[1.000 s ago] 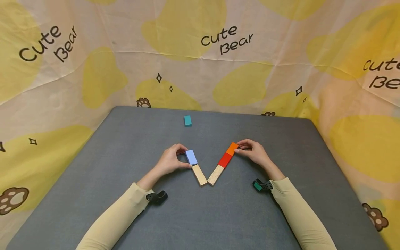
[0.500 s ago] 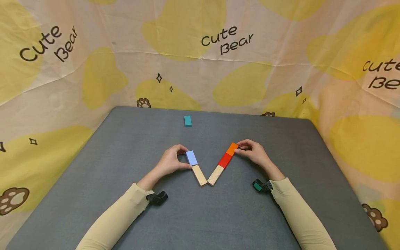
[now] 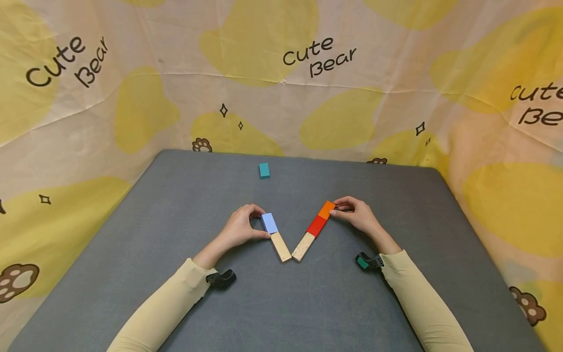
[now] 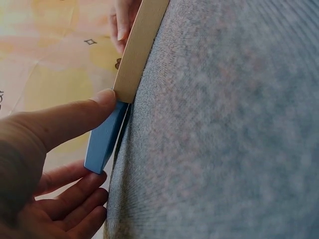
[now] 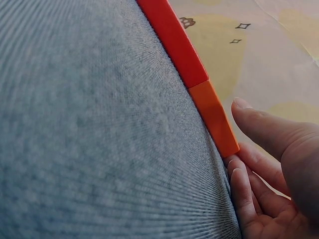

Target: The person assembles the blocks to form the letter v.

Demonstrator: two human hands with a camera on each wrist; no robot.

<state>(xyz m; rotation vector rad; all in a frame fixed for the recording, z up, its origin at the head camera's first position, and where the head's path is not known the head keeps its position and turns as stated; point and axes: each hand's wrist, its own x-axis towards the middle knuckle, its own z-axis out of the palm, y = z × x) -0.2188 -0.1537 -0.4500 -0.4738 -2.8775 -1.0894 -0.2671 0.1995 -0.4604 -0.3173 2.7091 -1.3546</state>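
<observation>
My left hand (image 3: 239, 226) holds a blue block (image 3: 270, 223) between thumb and fingers, the thumb at its near end and fingertips at its far end. End to end with it lies a plain wooden block (image 3: 281, 247). In the left wrist view the thumb lies where the blue block (image 4: 103, 137) meets the wood (image 4: 132, 69). My right hand (image 3: 358, 215) is at an orange block (image 3: 327, 209); in the right wrist view a fingertip touches the block's end (image 5: 215, 119) and the thumb stands apart. A red block (image 3: 316, 226) and another wooden block (image 3: 303, 246) continue that row.
The two rows form a V on the grey table (image 3: 281, 308), its point toward the person. A teal block (image 3: 264, 171) lies alone near the table's far edge. A yellow patterned cloth (image 3: 264, 112) hangs behind and at both sides.
My left hand and the blue block have shifted very slightly toward the person, along the row. My right hand and its row look unmoved.
</observation>
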